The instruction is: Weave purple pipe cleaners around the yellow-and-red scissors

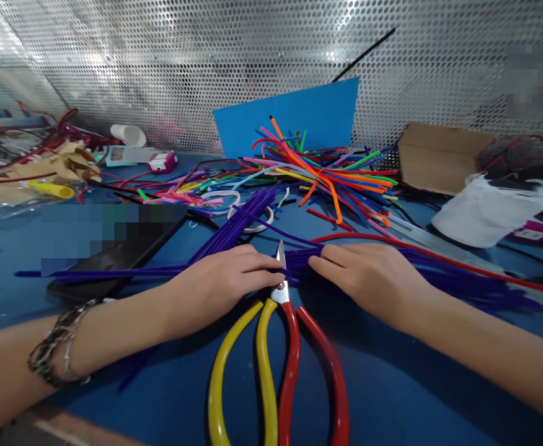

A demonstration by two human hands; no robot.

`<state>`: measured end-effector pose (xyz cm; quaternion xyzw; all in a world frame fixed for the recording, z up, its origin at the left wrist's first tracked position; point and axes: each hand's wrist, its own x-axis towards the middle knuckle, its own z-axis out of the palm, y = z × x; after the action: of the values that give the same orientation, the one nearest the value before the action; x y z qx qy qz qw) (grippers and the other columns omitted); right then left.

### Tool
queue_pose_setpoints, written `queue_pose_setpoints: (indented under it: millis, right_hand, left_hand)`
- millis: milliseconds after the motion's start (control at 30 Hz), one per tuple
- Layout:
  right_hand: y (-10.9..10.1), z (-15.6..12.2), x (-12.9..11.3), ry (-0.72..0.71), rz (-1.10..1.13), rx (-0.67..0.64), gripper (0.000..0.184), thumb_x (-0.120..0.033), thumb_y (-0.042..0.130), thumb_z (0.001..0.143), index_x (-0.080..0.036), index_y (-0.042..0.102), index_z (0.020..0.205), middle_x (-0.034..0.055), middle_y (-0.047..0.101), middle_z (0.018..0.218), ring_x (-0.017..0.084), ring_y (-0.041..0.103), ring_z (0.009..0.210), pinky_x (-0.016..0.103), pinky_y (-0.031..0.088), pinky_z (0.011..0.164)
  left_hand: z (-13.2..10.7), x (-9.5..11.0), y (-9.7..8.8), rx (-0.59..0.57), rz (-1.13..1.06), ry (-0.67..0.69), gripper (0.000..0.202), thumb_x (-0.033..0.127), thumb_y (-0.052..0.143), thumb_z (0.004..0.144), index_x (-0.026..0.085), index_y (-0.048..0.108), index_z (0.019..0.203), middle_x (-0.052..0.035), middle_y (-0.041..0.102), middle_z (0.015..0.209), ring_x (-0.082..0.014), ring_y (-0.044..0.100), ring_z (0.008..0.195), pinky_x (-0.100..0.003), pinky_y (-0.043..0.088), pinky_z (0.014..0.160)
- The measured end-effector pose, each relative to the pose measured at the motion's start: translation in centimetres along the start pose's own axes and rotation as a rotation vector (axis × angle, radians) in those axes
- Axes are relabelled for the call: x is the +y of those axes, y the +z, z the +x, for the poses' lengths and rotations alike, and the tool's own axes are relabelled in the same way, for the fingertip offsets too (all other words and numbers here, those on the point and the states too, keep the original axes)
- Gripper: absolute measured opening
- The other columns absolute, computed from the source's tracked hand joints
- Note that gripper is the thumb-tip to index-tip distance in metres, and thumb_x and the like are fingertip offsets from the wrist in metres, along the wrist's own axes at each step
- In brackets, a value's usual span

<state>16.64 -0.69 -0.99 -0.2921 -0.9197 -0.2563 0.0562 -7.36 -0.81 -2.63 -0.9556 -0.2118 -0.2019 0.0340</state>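
Purple pipe cleaners lie across the table in front of me, one bundle [232, 226] slanting up beside my left hand and another [462, 286] spreading out past my right. My left hand [222, 275] is closed round purple stems, some sticking out leftward under the wrist. Its fingertips reach over the blades of the scissors [266, 365], which lie with the points away from me and yellow and red handles toward me. My right hand [374, 275] has its fingers curled onto the purple pipe cleaners just right of the blades. Neither hand is on the scissor handles.
A heap of multicoloured pipe cleaners [322, 176] rests behind my hands, before a blue board [290, 114]. To the left lies a black phone-like slab [136, 248]. White cloth-like material [485, 210] and a cardboard piece [439, 158] sit at right. A perforated metal wall [183, 68] stands behind.
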Motion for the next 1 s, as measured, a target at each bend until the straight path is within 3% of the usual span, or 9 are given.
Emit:
queue_pose_setpoints:
  millis: [233,400,633,767,867,1000]
  right_hand:
    - [0.0,0.2,0.0,-0.057,-0.097,0.152,0.032,0.000,0.036,0.080,-0.015,0.065,0.080,0.0063,0.066,0.079,0.014,0.056,0.061,0.024,0.036,0.050]
    - [-0.2,0.5,0.1,-0.064,-0.218,0.217,0.032,-0.002,0.036,0.081,-0.016,0.063,0.071,0.0056,0.063,0.071,0.014,0.053,0.058,0.025,0.031,0.048]
    - [-0.1,1.0,0.7,-0.067,-0.150,0.179,0.025,-0.001,0.043,0.078,-0.017,0.061,0.072,0.0025,0.060,0.057,0.013,0.052,0.053,0.024,0.030,0.048]
    - [0.4,2.0,0.8,-0.005,0.033,0.103,0.020,-0.006,0.045,0.080,-0.016,0.061,0.079,0.0048,0.066,0.072,0.016,0.059,0.063,0.024,0.037,0.054]
    - [0.7,2.8,0.4,0.122,0.342,0.113,0.017,-0.008,0.046,0.081,-0.017,0.059,0.083,0.0037,0.067,0.080,0.014,0.062,0.071,0.023,0.042,0.061]
    - [0.8,3.3,0.0,0.267,0.786,0.134,0.010,-0.009,0.050,0.078,-0.019,0.049,0.079,-0.0004,0.063,0.074,0.012,0.061,0.068,0.022,0.046,0.063]
  left_hand:
    - [0.4,0.3,-0.2,-0.027,0.024,0.034,0.024,0.009,0.041,0.090,0.010,0.061,0.103,-0.0094,0.065,0.101,-0.0154,0.058,0.093,-0.028,0.050,0.084]
    - [0.5,0.1,-0.2,-0.026,0.010,0.015,0.024,0.009,0.041,0.090,0.013,0.060,0.103,-0.0073,0.065,0.100,-0.0139,0.059,0.092,-0.027,0.049,0.083]
    - [0.3,0.3,-0.2,-0.035,0.036,0.033,0.024,0.009,0.044,0.089,0.011,0.061,0.105,-0.0088,0.065,0.103,-0.0158,0.058,0.092,-0.027,0.049,0.083]
    - [0.4,0.3,-0.2,-0.030,0.050,0.053,0.023,0.009,0.043,0.089,0.012,0.061,0.104,-0.0076,0.065,0.104,-0.0154,0.058,0.091,-0.026,0.048,0.082]
    - [0.5,0.4,-0.4,-0.044,0.074,0.060,0.022,0.010,0.043,0.089,0.012,0.061,0.103,-0.0065,0.065,0.104,-0.0152,0.058,0.086,-0.025,0.049,0.078]
    - [0.6,0.6,-0.8,-0.074,0.111,0.052,0.023,0.009,0.042,0.090,0.013,0.061,0.102,-0.0056,0.066,0.104,-0.0151,0.059,0.085,-0.026,0.048,0.077]
